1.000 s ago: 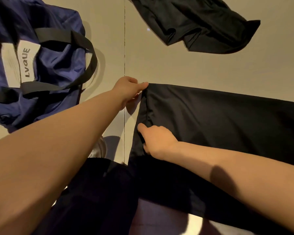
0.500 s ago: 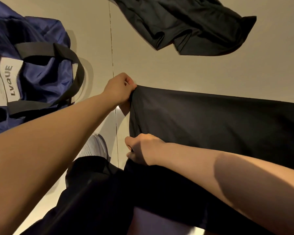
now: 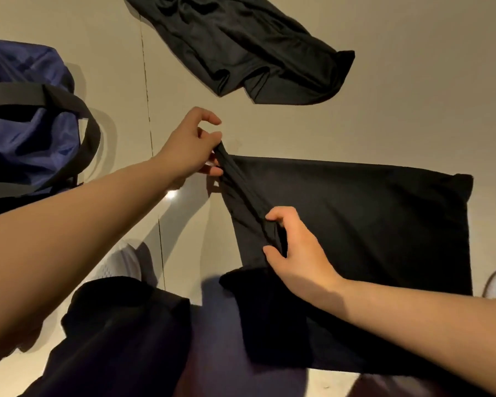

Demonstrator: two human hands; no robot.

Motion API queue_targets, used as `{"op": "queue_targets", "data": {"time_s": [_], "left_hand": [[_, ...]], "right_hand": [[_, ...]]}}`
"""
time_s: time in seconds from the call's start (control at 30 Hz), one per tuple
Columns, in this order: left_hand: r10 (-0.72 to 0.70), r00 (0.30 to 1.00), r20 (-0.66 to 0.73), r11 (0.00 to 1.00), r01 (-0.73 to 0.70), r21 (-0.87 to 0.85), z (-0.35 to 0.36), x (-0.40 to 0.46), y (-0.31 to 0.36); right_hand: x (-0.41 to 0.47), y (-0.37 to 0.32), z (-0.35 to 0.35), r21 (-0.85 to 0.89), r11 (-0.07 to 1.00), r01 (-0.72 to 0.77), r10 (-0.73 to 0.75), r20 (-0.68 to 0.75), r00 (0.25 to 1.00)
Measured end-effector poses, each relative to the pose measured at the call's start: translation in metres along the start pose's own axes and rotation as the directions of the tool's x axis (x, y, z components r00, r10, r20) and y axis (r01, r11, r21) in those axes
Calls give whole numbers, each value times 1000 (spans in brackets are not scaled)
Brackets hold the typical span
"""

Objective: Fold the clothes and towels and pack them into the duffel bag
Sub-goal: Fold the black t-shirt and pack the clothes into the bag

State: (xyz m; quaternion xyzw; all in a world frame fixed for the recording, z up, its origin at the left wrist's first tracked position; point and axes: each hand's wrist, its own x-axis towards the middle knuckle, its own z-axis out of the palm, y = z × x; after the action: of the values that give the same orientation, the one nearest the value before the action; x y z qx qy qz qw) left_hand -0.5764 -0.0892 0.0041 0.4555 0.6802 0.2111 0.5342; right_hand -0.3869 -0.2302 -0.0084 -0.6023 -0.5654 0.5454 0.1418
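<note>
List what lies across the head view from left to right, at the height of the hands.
Blue duffel bag → left hand, pinching the edge of the black garment → right hand, gripping the same bunched edge → the flat spread of the black garment on the floor.

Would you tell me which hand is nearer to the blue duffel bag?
Left. The left hand pinches the black garment's far corner, just right of the blue duffel bag; the right hand grips the edge farther right.
</note>
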Motion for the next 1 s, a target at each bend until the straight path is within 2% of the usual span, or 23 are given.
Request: {"op": "queue_targets", "data": {"time_s": [0.13, 0.37, 0.57, 0.67, 0.7, 0.73, 0.8, 0.83, 0.87, 0.93, 1.0], "left_hand": [[41, 999, 36, 996, -38, -75, 53, 0, 32], [95, 949, 302, 984, -44, -173, 186, 4, 84], [123, 864, 489, 991, -81, -105, 276, -3, 103], [132, 793, 594, 990, -132, -44, 303, 0, 100], [162, 782, 602, 981, -196, -9, 308, 1, 97], [220, 775, 592, 944, -322, 71, 312, 4, 95], [356, 757, 548, 744, -584, 324, 313, 11, 90], [407, 754, 516, 662, -633, 402, 310, 16, 87], [423, 770, 477, 642, -627, 442, 305, 20, 85], [390, 822, 415, 680, -561, 472, 294, 30, 82], [313, 850, 424, 714, -505, 485, 283, 35, 79]], "right_hand": [[-26, 14, -34, 232, 966, -115, 130, -52, 990], [-67, 82, -108, 218, 946, -241, 291, -233, 928], [-104, 134, -160, 337, 870, -359, 458, -289, 841], [-104, 152, -171, 298, 851, -432, 510, -280, 813], [-103, 156, -175, 261, 849, -460, 522, -273, 808], [-102, 159, -178, 221, 847, -483, 529, -269, 804], [-101, 163, -183, 154, 847, -509, 532, -275, 801], [-100, 163, -185, 134, 851, -507, 523, -288, 802], [-97, 161, -189, 132, 858, -496, 511, -309, 802], [-85, 159, -200, 190, 881, -432, 472, -387, 792], [-65, 160, -217, 195, 909, -369, 417, -482, 771]]}}
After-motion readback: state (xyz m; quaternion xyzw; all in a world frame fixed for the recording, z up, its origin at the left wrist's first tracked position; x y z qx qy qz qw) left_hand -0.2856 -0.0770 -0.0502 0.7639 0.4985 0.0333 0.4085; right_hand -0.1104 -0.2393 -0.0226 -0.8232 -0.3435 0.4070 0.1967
